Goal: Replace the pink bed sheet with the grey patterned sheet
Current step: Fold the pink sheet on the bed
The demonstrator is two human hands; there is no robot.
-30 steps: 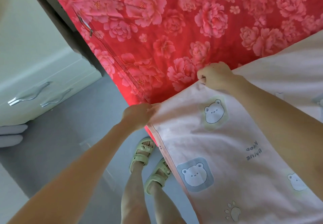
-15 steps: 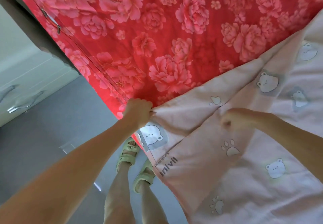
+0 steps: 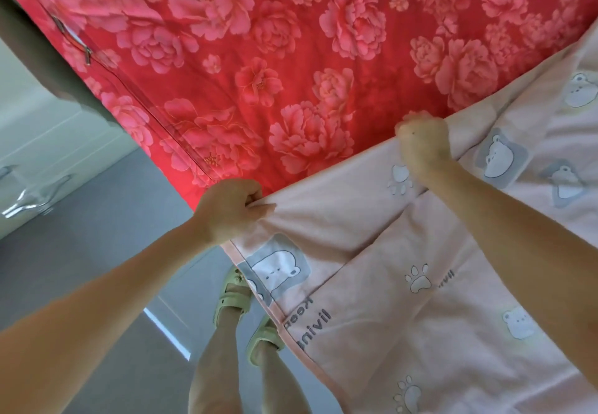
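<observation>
Both hands, left (image 3: 228, 210) and right (image 3: 424, 146), fisted on pink sheet (image 3: 404, 284) edge, red floral mattress (image 3: 291, 57) bared beyond, grey floor (image 3: 97, 235) alongside

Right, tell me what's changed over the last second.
The right hand pulled back across the pink sheet, then reached forward again and now grips a bunch at its folded-back edge; the sheet lies more creased. The left hand kept gripping the sheet's corner by the red floral mattress.

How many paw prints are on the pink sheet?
3. The top paw print lies by the right hand, the middle paw print beside the lettering, the bottom paw print at the picture's edge. Folds may hide more.
</observation>
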